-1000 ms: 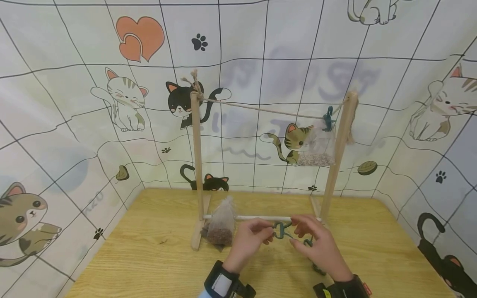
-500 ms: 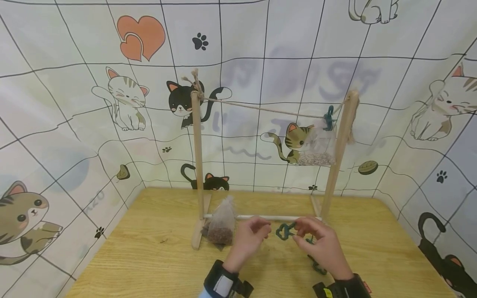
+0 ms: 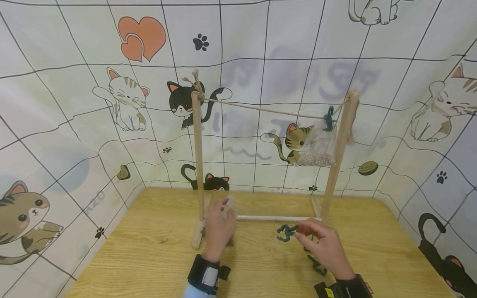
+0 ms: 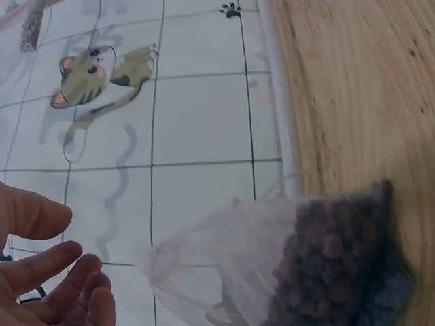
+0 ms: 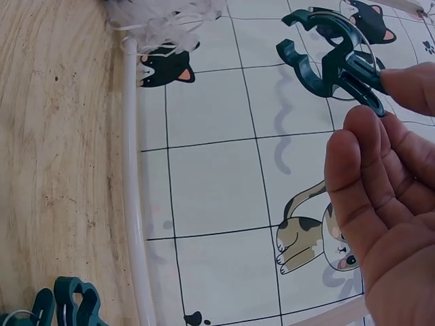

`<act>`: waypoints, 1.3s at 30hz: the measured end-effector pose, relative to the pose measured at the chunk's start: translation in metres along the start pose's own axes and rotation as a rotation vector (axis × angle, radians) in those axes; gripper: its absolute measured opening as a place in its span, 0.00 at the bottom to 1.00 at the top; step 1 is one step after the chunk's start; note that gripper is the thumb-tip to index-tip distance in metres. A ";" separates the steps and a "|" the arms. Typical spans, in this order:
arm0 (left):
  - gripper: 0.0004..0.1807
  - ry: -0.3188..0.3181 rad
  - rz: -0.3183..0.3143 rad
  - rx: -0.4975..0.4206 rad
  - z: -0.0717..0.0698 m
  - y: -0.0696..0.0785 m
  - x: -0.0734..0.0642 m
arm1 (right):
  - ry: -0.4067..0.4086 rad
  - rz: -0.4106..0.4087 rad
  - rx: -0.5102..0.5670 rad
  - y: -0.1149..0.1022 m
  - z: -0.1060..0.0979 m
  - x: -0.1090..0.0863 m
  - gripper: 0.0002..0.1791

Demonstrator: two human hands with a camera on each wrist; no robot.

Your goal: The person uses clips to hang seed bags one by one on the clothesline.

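Note:
My right hand (image 3: 322,244) pinches a dark green plastic clothespin (image 5: 333,58) by its handle ends, between thumb and fingertips. The clothespin's jaws are spread, with nothing between them. Over on the left, my left hand (image 3: 218,227) is beside a sheer mesh bag (image 4: 326,258) filled with dark reddish pellets. In the left wrist view its loosely bent fingers (image 4: 41,272) are apart from the bag's gathered top. The hand covers most of that bag in the head view. More green clothespins (image 3: 317,265) lie on the table by my right wrist.
A wooden frame with two posts (image 3: 197,157) stands on the wooden table (image 3: 149,256), joined low down by a white rod (image 3: 275,217). Between the post tops runs a rope (image 3: 261,109). Near its right end a green clothespin (image 3: 328,118) holds another mesh bag (image 3: 316,159) of pale bits.
My left hand has let go of the clothespin and moved left to the mesh bag. My right hand keeps the clothespin, whose jaws have spread apart.

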State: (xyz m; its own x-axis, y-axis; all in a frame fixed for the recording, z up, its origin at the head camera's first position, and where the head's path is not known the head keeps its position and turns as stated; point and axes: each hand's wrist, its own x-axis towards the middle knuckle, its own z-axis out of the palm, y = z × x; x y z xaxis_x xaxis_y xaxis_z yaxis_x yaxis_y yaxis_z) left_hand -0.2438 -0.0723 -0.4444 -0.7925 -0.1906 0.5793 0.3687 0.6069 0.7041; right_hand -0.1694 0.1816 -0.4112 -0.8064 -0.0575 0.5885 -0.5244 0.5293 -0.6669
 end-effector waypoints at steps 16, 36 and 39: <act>0.19 0.008 -0.012 0.147 0.005 -0.032 0.002 | 0.015 -0.054 -0.020 0.049 0.009 -0.007 0.09; 0.06 -0.062 -0.001 0.054 -0.011 -0.026 0.005 | -0.011 -0.038 -0.040 0.052 0.007 -0.008 0.09; 0.05 -0.069 -0.006 0.082 -0.013 -0.019 0.005 | -0.015 -0.004 -0.041 0.049 0.005 -0.008 0.08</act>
State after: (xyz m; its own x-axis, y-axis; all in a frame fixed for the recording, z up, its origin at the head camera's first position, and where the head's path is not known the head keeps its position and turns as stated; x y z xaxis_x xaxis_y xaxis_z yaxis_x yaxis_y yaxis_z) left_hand -0.2481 -0.0951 -0.4494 -0.8275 -0.1426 0.5431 0.3248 0.6673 0.6702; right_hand -0.1901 0.2044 -0.4511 -0.8084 -0.0726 0.5842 -0.5166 0.5631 -0.6450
